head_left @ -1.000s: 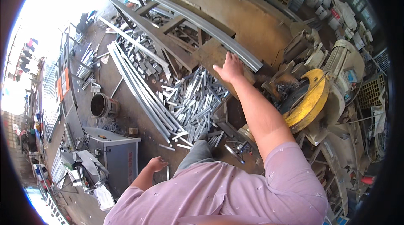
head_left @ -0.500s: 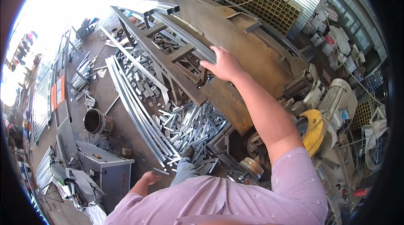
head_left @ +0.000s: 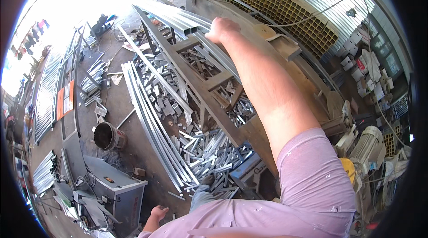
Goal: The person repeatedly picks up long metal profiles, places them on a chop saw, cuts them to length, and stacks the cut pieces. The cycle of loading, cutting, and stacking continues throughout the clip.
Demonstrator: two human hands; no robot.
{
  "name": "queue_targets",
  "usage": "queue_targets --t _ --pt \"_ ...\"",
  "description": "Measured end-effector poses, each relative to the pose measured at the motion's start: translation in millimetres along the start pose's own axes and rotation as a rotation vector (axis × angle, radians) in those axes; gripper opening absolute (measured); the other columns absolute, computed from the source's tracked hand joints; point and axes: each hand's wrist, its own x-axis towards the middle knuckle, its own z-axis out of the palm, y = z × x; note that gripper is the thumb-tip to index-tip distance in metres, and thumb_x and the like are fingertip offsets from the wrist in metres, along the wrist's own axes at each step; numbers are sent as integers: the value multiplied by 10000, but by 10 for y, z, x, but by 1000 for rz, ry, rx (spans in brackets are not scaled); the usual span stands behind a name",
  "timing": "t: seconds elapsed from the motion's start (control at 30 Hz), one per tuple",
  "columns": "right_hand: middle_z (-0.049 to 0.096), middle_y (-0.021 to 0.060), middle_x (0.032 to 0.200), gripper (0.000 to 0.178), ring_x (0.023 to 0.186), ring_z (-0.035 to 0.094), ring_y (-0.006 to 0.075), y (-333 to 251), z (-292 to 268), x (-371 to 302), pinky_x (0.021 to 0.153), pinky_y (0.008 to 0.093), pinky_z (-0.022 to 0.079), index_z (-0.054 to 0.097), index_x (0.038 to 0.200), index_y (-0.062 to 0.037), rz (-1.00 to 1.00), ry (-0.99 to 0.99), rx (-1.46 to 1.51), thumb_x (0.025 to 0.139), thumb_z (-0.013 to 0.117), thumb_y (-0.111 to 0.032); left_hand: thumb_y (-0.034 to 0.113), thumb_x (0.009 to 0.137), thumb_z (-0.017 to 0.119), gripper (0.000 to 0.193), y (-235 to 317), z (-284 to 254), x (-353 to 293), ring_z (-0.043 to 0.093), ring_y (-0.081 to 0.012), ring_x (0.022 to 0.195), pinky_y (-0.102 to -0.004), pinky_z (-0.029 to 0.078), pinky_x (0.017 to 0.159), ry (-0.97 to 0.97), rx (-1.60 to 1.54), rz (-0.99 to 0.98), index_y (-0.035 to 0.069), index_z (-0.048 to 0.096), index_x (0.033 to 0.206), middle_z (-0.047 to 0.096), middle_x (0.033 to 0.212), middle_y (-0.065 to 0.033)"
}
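At the left a bucket point(head_left: 119, 140) stands upright on the floor, its mouth dark, so whether anything lies in it cannot be told. Beside it is a grey cabinet point(head_left: 128, 204), its inside hidden. The left hand point(head_left: 159, 212) hangs low near it, fingers seemingly curled, with nothing visible in them; how tightly they close is unclear. Long bars point(head_left: 155, 135) lie to the right, then loose offcuts point(head_left: 218, 149) with a shoe point(head_left: 207, 179) among them; a shift of weight there could roll a piece underfoot and cost the person their balance. Above, metal tubes point(head_left: 178, 18) rest on the frame point(head_left: 217, 80), open ends toward the person. The right hand point(head_left: 224, 30) is right by those ends; its fingers are turned away, so the grip cannot be told. A cut end could slice the bare skin, or an uneven pull could slide a tube off. Further right are a yellow stack point(head_left: 276, 13) of open square cells and white boxes point(head_left: 355, 40), contents not visible.
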Motion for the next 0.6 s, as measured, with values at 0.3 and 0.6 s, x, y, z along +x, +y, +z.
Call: queue_targets --t 0.3,0.6 --pt "634 141 1502 517 1376 614 302 208 148 776 1132 446 486 693 1413 -120 -8 -428 -58 938 703 -324 550 866 789 644 -159 -34 -19 733 -325 1163 -395 561 1016 29 -143 -73 10 764 1215 776 1200 -192" --pt "662 124 1468 636 1340 652 280 137 536 202 1106 393 532 615 1452 -50 96 -252 70 892 740 -323 589 879 761 714 193 -207 42 705 -347 1222 -399 540 1063 20 73 -5 10 728 1295 748 1277 -203"
